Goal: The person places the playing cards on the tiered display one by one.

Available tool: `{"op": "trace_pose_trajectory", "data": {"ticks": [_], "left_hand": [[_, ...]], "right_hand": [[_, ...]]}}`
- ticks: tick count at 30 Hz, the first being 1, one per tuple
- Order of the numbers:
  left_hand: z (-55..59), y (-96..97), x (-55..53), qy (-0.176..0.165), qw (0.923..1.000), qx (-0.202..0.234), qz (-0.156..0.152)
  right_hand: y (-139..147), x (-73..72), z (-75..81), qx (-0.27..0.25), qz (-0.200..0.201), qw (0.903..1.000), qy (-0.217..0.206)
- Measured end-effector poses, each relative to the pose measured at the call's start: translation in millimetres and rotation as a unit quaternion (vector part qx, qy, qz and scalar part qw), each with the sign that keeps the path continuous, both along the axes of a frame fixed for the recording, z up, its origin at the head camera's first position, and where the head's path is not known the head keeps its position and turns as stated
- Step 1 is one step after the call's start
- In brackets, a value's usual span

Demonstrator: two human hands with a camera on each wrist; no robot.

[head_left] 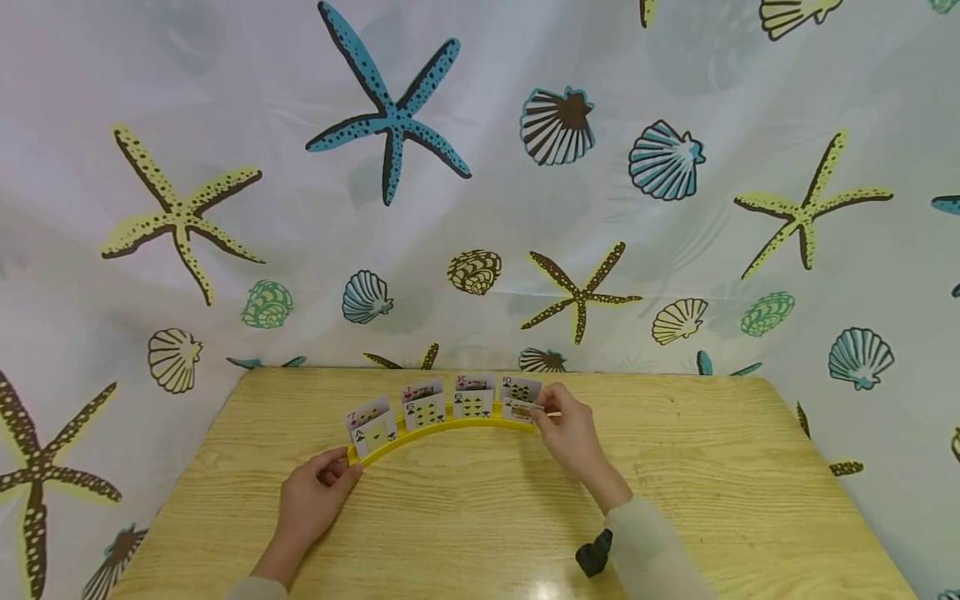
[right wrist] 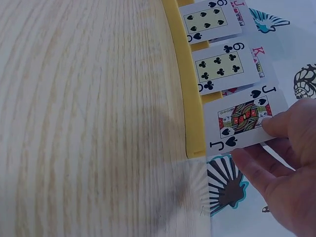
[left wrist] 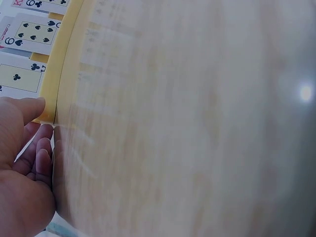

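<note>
A curved yellow card holder (head_left: 442, 427) stands on the table with playing cards upright in it, in pairs. My left hand (head_left: 311, 498) grips its left end, thumb in front and fingers behind. Nearest that hand is an ace of clubs (head_left: 375, 434) before a red seven (head_left: 367, 412). At the right end my right hand (head_left: 573, 429) pinches a jack of spades (right wrist: 242, 118) by its outer edge. The jack's lower edge is at the holder, in front of a black ten (head_left: 521, 387). Between them stand a six of spades (right wrist: 207, 20) and a six of clubs (right wrist: 219, 66).
Behind the sixes show a red jack (head_left: 422, 388) and a red king (head_left: 474, 382). The holder is on a light wooden table (head_left: 465, 517). A cloth with starfish and shells (head_left: 480, 208) hangs behind it. A small black object (head_left: 594, 554) is beside my right sleeve.
</note>
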State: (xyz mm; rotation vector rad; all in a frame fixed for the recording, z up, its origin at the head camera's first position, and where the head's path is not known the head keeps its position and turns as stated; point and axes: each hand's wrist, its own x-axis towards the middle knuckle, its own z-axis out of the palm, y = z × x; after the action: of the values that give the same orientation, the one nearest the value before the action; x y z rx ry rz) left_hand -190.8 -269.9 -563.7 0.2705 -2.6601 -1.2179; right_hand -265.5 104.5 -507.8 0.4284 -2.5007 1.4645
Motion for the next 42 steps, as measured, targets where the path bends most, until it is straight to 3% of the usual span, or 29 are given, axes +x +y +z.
{"op": "trace_pose_trajectory", "data": {"ticks": [12, 42], "left_hand": [[1.9, 0.0, 1.0, -0.004, 1.0, 0.006, -0.002], [-0.1, -0.8, -0.3, -0.002, 1.0, -0.001, -0.002]], "right_hand": [[-5.6, -2.2, -1.4, 0.008, 0.009, 0.9997, -0.02], [-7.1, -4.5, -3.4, 0.028, -0.001, 0.9995, -0.018]]}}
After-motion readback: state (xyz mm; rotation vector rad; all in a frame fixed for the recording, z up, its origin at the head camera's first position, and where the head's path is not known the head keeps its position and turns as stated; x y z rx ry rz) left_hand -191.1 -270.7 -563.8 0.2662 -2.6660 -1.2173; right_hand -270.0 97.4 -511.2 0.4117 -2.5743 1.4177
